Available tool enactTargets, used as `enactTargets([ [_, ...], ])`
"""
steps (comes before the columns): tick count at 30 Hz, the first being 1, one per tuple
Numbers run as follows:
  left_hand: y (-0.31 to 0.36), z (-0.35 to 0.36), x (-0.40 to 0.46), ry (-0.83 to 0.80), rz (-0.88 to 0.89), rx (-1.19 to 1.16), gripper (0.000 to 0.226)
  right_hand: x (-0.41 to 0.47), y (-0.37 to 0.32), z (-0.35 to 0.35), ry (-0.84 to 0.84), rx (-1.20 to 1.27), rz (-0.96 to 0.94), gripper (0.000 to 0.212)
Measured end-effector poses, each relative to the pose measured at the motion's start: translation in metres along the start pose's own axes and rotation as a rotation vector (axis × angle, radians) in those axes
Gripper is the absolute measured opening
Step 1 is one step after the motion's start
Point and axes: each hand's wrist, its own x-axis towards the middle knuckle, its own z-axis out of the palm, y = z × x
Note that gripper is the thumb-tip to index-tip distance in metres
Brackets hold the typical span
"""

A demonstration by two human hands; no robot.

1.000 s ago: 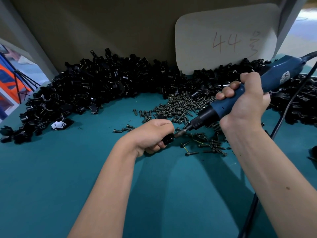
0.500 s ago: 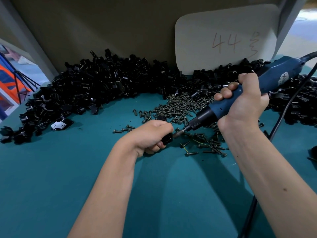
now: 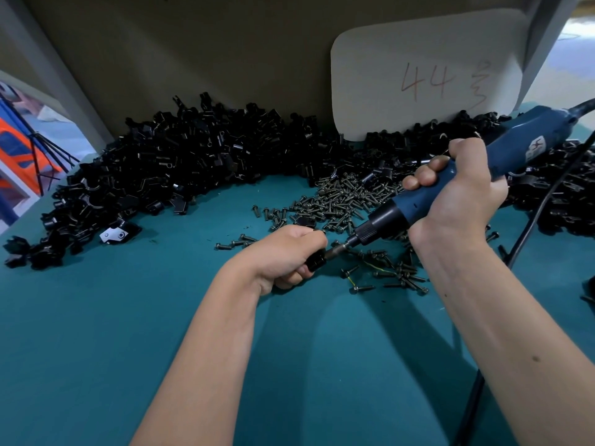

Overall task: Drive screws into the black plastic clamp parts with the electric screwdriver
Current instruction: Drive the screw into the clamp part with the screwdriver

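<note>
Head view. Your left hand [image 3: 283, 255] rests on the teal table [image 3: 96, 333], its fingers [image 3: 301, 271] curled tight round one black clamp [image 3: 316, 263]; only the clamp's right end shows past your thumb. Your right hand [image 3: 457, 194] grips the blue screwdriver [image 3: 502, 156] round its body, fingers wrapped over the top and closed on it. The tool slopes down to your left, its black nose [image 3: 376, 226] low and its cord end raised at the right edge. The bit [image 3: 336, 251] meets the exposed end of the clamp; the screw itself is hidden at that joint, so its depth cannot be told.

A loose pile of screws [image 3: 341, 197] lies just behind and to the right of your left hand, with strays scattered under the tool and towards your right wrist. A long heap of black clamp parts [image 3: 180, 162] runs along the back of the table from the left edge to the right, against the rear panel. A white card [image 3: 425, 75] marked "44" leans on that panel above the heap. The black cord [image 3: 528, 233] drops from the tool's rear, crosses the table at the right and passes behind your right forearm.
</note>
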Motion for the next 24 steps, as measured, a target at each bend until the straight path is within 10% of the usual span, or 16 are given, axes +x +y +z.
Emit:
enactTargets([
  [24, 0.0004, 0.0032, -0.001, 0.022, -0.008, -0.013, 0.031, 0.0039, -0.0027, -0.0021, 0.046, -0.03, 0.024, 0.022],
])
